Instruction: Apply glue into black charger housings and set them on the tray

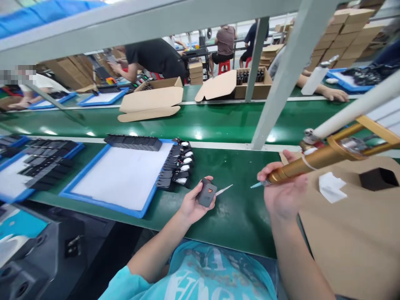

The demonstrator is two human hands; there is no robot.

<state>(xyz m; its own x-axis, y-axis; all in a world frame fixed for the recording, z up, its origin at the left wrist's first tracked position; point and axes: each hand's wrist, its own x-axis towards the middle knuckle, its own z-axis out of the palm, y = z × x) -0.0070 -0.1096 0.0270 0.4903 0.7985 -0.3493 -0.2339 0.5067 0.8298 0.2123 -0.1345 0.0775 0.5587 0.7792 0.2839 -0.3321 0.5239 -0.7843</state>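
Note:
My left hand (pixel 195 204) is closed around a small dark grey plastic housing (pixel 207 192) with an orange-marked slot in its face. From the same hand a thin white pointed stick (pixel 225 189) juts to the right. My right hand (pixel 283 189) cradles a gold-coloured glue dispenser (pixel 298 164) with a bluish tapered nozzle (pixel 256 185). Its nozzle points left toward the housing, with a gap between them. The fingers of that hand wrap partly round the barrel, which hides some of them.
A blue-rimmed tray (pixel 103 206) bears rows of black housings (pixel 175 164). Brown cardboard (pixel 350 233) lies at right with crumpled white paper (pixel 331 187) and a black open block (pixel 379 179). A grey post (pixel 281 71) rises ahead; beyond the green conveyor (pixel 150 127), people sit working.

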